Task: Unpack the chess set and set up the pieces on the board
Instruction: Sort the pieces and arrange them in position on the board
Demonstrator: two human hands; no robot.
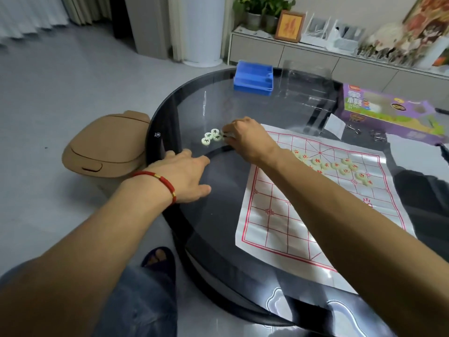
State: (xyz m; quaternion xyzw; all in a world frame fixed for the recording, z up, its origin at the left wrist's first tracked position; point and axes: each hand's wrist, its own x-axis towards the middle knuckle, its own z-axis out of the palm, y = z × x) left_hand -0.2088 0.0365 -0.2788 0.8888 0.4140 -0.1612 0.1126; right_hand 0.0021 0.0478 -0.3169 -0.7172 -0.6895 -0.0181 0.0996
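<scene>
My right hand point(245, 138) reaches past the far left corner of the board point(315, 210) to the loose black-lettered pieces point(211, 136) near the left edge of the glass table point(218, 98); its fingers curl down over that cluster, apparently gathering some, though what they clamp is hidden. My left hand point(187, 176) lies flat, fingers spread, on the table's left rim, judged a brace for the reach. Count: four black-lettered pieces visible outside the hand, others possibly under it; roughly a dozen red-lettered pieces point(337, 166) grouped loosely on the board's far half (not yet ranked). One blue tray point(253, 77) stands at the far edge, one purple box point(388, 113) at the far right.
</scene>
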